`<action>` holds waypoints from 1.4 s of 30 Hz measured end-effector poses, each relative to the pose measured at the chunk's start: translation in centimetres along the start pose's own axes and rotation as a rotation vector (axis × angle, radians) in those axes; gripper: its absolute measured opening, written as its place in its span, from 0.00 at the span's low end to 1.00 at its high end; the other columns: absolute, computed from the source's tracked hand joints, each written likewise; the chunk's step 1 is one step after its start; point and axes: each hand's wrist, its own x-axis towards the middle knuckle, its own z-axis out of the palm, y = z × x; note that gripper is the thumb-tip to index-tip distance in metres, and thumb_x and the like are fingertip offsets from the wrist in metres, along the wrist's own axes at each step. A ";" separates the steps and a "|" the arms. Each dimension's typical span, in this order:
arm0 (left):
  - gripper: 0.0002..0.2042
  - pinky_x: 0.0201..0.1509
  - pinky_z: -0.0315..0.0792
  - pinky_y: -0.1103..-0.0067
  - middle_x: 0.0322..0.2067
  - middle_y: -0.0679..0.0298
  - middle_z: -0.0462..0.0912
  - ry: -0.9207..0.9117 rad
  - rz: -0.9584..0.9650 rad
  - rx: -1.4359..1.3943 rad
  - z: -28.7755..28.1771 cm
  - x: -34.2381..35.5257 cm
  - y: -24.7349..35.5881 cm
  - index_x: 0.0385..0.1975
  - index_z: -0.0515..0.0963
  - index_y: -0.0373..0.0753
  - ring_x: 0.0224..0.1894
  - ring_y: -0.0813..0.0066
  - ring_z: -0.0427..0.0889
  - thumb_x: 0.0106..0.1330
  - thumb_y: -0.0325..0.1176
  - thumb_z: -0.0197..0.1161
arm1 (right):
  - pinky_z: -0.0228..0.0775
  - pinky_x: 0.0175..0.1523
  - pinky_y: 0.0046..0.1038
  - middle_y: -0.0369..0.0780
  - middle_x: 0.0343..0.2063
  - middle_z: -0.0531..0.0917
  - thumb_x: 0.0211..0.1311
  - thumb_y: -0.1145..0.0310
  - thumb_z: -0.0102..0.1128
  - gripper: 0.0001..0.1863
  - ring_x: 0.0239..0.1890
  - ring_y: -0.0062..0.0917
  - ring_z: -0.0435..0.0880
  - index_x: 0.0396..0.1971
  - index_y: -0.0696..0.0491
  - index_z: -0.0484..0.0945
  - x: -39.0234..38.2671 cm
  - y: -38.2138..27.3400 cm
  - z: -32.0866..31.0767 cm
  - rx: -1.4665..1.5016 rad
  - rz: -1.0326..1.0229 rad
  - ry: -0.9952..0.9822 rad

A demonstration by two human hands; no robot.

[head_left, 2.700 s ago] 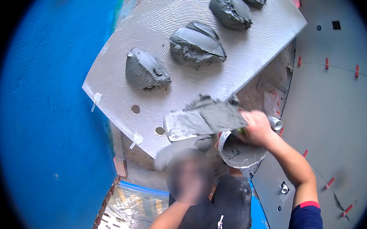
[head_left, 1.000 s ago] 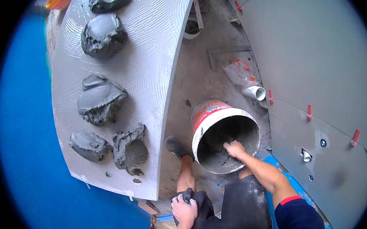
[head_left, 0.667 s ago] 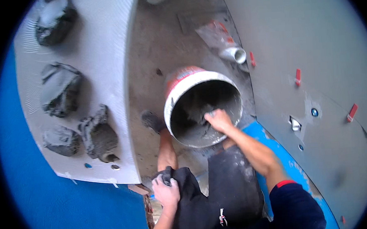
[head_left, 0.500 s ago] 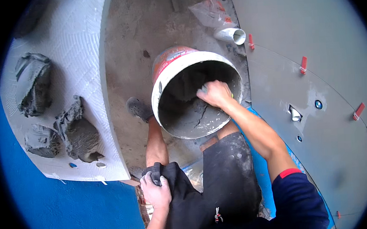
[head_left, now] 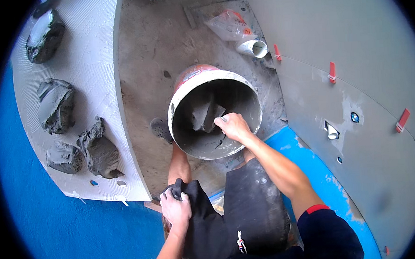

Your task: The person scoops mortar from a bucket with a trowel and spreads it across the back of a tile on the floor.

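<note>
My right hand (head_left: 233, 126) is closed round the handle of a trowel, inside the mouth of a tilted bucket (head_left: 259, 109). The trowel's blade (head_left: 203, 114) looks coated with grey mortar; its exact outline is hard to make out. More wet mortar (head_left: 208, 146) lines the bucket's lower wall. My left hand (head_left: 176, 206) is at my left knee, fingers curled over the dark shorts (head_left: 198, 223) with a fold of cloth between thumb and fingers. On the left, a pale slab (head_left: 91, 65) with combed ridges carries several mortar lumps (head_left: 56, 107).
A grey tiled wall (head_left: 343, 42) with red wedges (head_left: 332, 72) and pipe openings (head_left: 331, 131) rises on the right. Near its foot lie a white pipe piece (head_left: 252, 49) and a clear plastic bag (head_left: 230, 26). Blue coating (head_left: 96, 238) covers the lower left.
My right hand has moved left and down in the bucket, and the trowel blade now shows. The view has shifted, bringing more of the slab's far mortar into sight. My left hand stays on the knee.
</note>
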 end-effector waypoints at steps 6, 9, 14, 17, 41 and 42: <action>0.23 0.54 0.71 0.61 0.45 0.50 0.74 0.045 0.015 0.041 0.7 -0.4 -0.5 0.46 0.74 0.32 0.49 0.50 0.76 0.55 0.42 0.62 | 0.72 0.40 0.47 0.52 0.26 0.82 0.59 0.49 0.56 0.23 0.33 0.51 0.81 0.24 0.57 0.80 -4.5 -0.9 -1.4 -0.060 -0.134 0.102; 0.24 0.52 0.73 0.60 0.44 0.48 0.75 0.163 0.085 0.074 1.6 -0.2 -0.6 0.46 0.74 0.32 0.48 0.48 0.76 0.53 0.44 0.61 | 0.70 0.37 0.46 0.50 0.27 0.82 0.61 0.51 0.56 0.21 0.32 0.50 0.80 0.24 0.55 0.78 -7.6 0.7 -2.8 -0.106 -0.321 0.197; 0.24 0.53 0.73 0.60 0.45 0.47 0.75 0.076 0.031 -0.111 0.2 -1.0 -0.6 0.44 0.76 0.33 0.49 0.48 0.76 0.53 0.45 0.61 | 0.69 0.30 0.40 0.50 0.19 0.78 0.61 0.53 0.56 0.22 0.26 0.46 0.81 0.19 0.57 0.75 -16.9 -3.1 -5.8 0.044 -0.207 0.153; 0.25 0.54 0.72 0.60 0.46 0.47 0.76 0.056 0.012 -0.158 0.2 -1.0 -2.1 0.46 0.76 0.32 0.51 0.48 0.75 0.54 0.45 0.60 | 0.68 0.28 0.37 0.49 0.18 0.77 0.61 0.53 0.55 0.21 0.24 0.43 0.81 0.20 0.58 0.74 -19.9 -8.5 -6.9 0.146 -0.307 0.121; 0.25 0.55 0.71 0.61 0.47 0.48 0.75 0.057 -0.013 -0.367 -0.1 0.8 -6.1 0.50 0.74 0.34 0.52 0.49 0.75 0.54 0.43 0.61 | 0.65 0.21 0.23 0.34 0.14 0.75 0.60 0.66 0.62 0.13 0.15 0.18 0.73 0.20 0.54 0.73 -13.4 -33.6 0.0 0.528 -0.559 0.143; 0.25 0.56 0.71 0.61 0.48 0.48 0.75 0.082 -0.028 -0.345 0.2 0.8 -6.1 0.51 0.73 0.34 0.53 0.50 0.75 0.56 0.42 0.61 | 0.65 0.22 0.23 0.34 0.14 0.76 0.60 0.65 0.63 0.13 0.15 0.18 0.74 0.20 0.54 0.75 -14.3 -29.9 0.2 0.491 -0.525 0.111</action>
